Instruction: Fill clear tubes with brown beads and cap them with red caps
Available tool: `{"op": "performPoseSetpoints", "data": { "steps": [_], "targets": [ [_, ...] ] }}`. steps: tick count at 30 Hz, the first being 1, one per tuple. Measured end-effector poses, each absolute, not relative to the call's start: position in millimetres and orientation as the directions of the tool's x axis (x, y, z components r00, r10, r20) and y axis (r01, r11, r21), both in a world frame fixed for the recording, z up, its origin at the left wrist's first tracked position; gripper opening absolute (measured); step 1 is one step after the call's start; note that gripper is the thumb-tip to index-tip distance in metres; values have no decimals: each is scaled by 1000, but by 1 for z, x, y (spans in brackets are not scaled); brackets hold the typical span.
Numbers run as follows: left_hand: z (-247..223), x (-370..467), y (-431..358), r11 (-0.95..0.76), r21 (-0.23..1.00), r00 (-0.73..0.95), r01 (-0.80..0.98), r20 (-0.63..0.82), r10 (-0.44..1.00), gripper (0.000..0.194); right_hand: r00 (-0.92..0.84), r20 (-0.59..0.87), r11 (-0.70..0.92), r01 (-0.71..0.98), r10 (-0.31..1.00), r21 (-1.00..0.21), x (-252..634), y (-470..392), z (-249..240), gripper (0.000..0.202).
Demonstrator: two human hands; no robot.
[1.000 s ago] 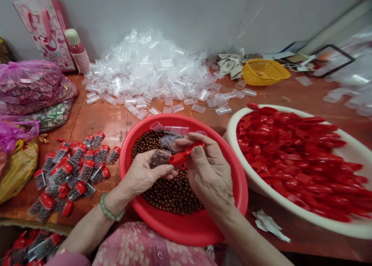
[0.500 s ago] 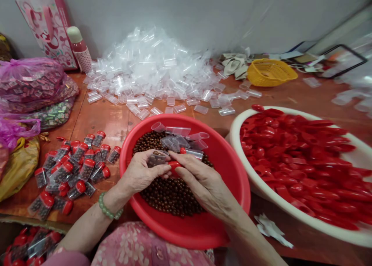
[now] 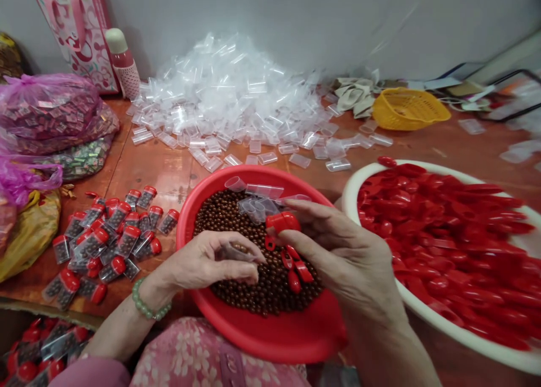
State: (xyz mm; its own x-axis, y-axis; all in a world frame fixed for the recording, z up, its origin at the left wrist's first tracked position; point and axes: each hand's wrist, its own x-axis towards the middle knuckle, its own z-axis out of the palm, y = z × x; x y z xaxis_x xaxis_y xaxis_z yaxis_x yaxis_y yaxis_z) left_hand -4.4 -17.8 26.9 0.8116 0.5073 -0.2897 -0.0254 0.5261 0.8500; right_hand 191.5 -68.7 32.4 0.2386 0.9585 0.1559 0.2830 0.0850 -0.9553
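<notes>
My left hand (image 3: 207, 263) is closed around a clear plastic tube (image 3: 239, 252) with brown balls in it, its open end up. A red plastic cap (image 3: 284, 222) is pinched between the thumb and fingers of my right hand (image 3: 346, 252), apart from the tube. Several loose red plastic pieces (image 3: 295, 270) show just below my right thumb; I cannot tell whether they lie on the balls or are falling. Both hands are over a red basin (image 3: 296, 345) holding many shiny brown balls (image 3: 249, 299). More clear tubes (image 3: 258, 207) lie at its far side.
A white basin (image 3: 426, 314) of red pieces stands at right. Filled tubes with red caps (image 3: 127, 240) lie at left, beside plastic bags (image 3: 46, 111). Behind are a heap of clear tubes (image 3: 236, 94), a yellow basket (image 3: 409, 111) and a bottle (image 3: 124, 66).
My right hand has moved right and up, away from the tube, with a red cap in its fingers. Several red pieces now show below it. My left hand keeps the tube.
</notes>
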Motion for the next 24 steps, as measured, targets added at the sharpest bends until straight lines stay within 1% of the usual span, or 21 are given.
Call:
{"op": "performPoseSetpoints", "data": {
  "steps": [2, 4, 7, 10, 14, 17, 21, 24],
  "targets": [
    [29, -4, -18, 495, 868, 789, -32, -282, 546, 23, 260, 162, 101, 231, 952, -968, 184, -69, 32, 25],
    [29, -3, -18, 476, 878, 773, -40, -275, 572, 22, 273, 177, 113, 236, 946, -965, 178, -71, 30, 20],
    [27, -2, -17, 450, 892, 765, -45, -259, 590, 22, 280, 205, 129, 267, 938, -955, 175, -74, 28, 19],
    [22, -1, -15, 448, 891, 776, -72, -233, 586, 22, 281, 273, 195, 278, 920, -941, 175, -74, 28, 18],
    [16, 3, -15, 417, 901, 745, -120, -196, 637, 14, 253, 376, 302, 287, 891, -909, 173, -71, 32, 27],
    [14, 5, -17, 413, 901, 758, -131, -177, 627, 12, 221, 454, 381, 307, 863, -872, 170, -69, 32, 34],
    [13, 8, -22, 411, 901, 745, -143, -175, 643, 18, 132, 548, 489, 314, 826, -814, 165, -69, 31, 43],
    [11, 9, -25, 407, 896, 761, -180, -135, 634, 25, 47, 590, 543, 336, 806, -769, 163, -69, 29, 46]
  ]
}}
